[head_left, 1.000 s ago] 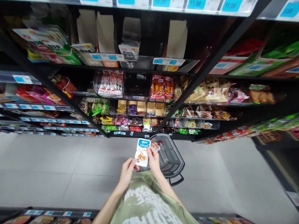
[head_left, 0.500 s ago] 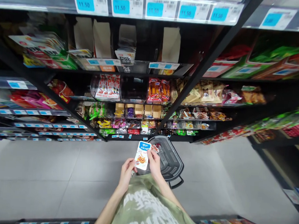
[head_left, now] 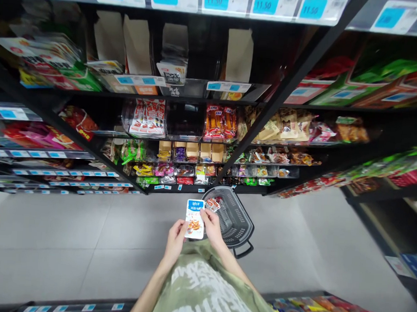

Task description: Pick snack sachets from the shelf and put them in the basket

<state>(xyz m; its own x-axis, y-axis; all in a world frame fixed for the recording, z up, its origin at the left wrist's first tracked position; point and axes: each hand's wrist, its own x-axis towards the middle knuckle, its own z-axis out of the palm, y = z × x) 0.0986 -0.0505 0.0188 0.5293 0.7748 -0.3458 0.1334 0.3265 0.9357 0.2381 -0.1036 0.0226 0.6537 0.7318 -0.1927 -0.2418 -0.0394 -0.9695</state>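
Note:
A white snack packet [head_left: 194,219] with a blue top and a picture of orange-brown food is held upright between my two hands. My left hand [head_left: 176,236] pinches its lower left edge. On the opposite side, my right hand [head_left: 211,226] grips the right edge, thumb on the front. Just beyond my right hand stands a grey shopping basket [head_left: 242,219] on the floor, its handle towards me. Small red-and-white packets [head_left: 213,204] lie in the basket's left end, partly hidden behind my right hand.
Ahead rise black shelves [head_left: 183,99] with price tags and bagged snacks, among them red sausage packs [head_left: 220,122] and white-red bags [head_left: 147,117]. Grey tiled floor [head_left: 129,226] spreads on both sides. Colourful packages [head_left: 326,311] fill a low shelf at the lower right.
The packet and both hands have shifted slightly left, and the packet is straighter. More of the small packets in the basket shows. The view has tilted a little.

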